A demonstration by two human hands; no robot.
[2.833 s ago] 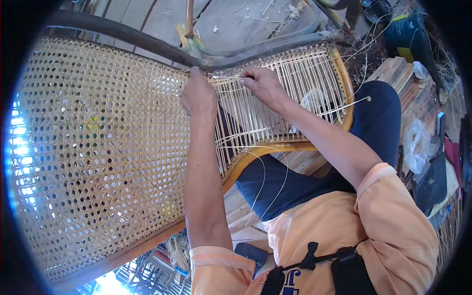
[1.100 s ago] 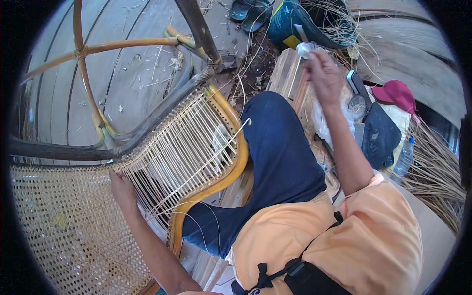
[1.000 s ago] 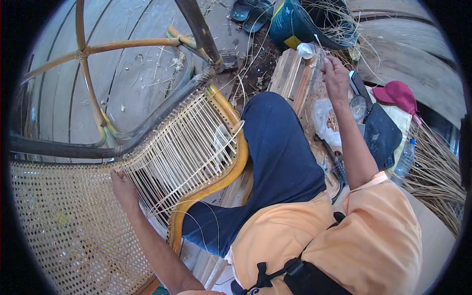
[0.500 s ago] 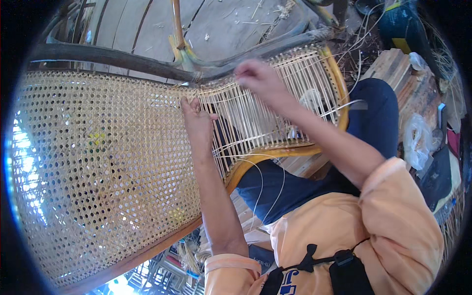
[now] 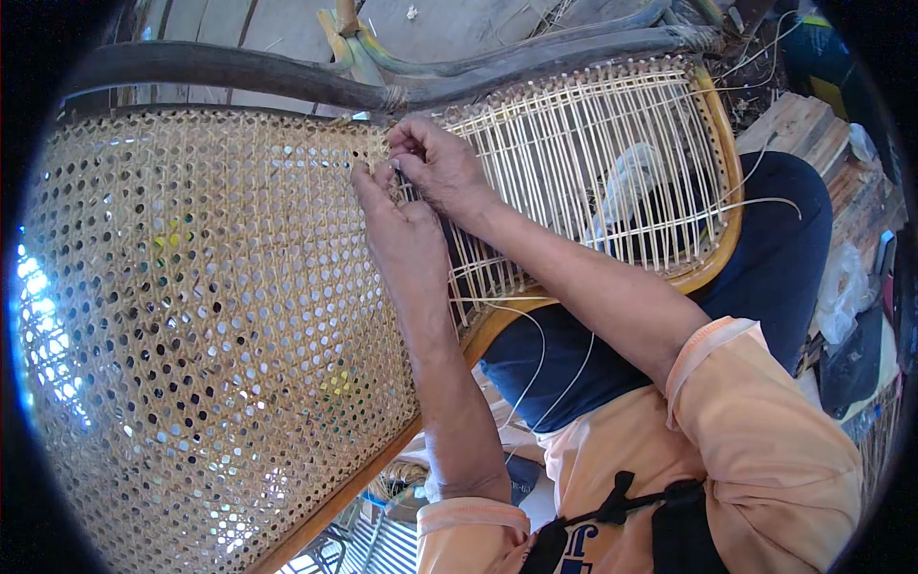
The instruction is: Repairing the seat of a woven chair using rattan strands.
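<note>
Where the finished honeycomb weave meets the open strands, both hands work close together on the cane chair panel point(image 5: 191, 316), which lies tilted across the person's lap. The left hand point(image 5: 397, 225) rests on the weave with its fingers curled and pinched near the boundary, seemingly on a thin cane strand point(image 5: 535, 359), though the exact grip is too small to tell. The right hand point(image 5: 435, 163) sits just above it, touching it, fingers bent and closed around a strand at the same spot. To the right, the unwoven section point(image 5: 593, 153) shows only parallel pale strands stretched inside the curved wooden frame point(image 5: 722, 182). A dark bent rail point(image 5: 287, 81) runs along the panel's top edge. Loose strand ends trail over the dark blue trousers point(image 5: 765, 277).
</note>
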